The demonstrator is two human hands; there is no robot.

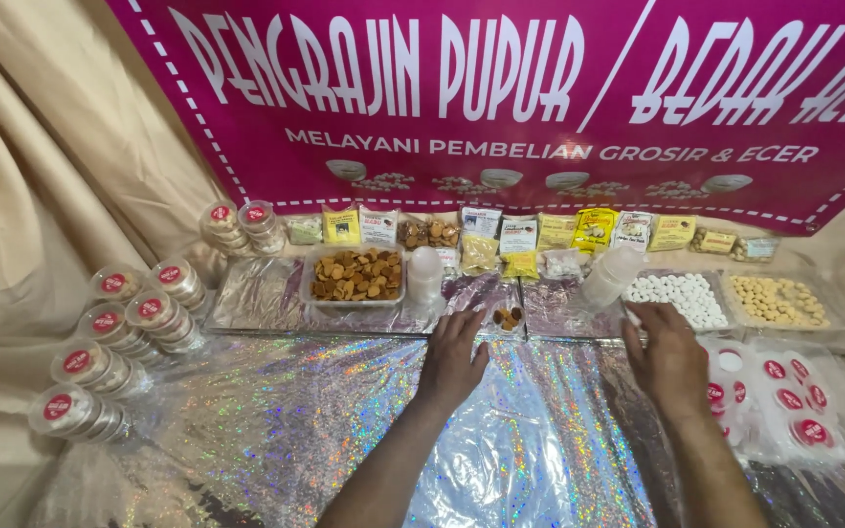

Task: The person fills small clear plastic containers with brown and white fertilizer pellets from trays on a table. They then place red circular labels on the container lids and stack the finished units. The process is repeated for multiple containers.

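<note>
Glittery foil table [276, 430]: small brown-filled dish [508, 318] just beyond left hand [452, 357].

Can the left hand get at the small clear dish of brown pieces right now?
Probably yes. The left hand lies flat on the glittery foil sheet, fingertips just short of the small clear dish of brown pieces, with nothing between them.

Glossy, crinkled holographic foil [276, 430] covers the tabletop. Clear smooth plastic forms the stacked round tubs [114, 342] at its left edge and the tray [356, 277] of matt brown pieces. Matt beige cloth [22, 196] drapes behind.
</note>
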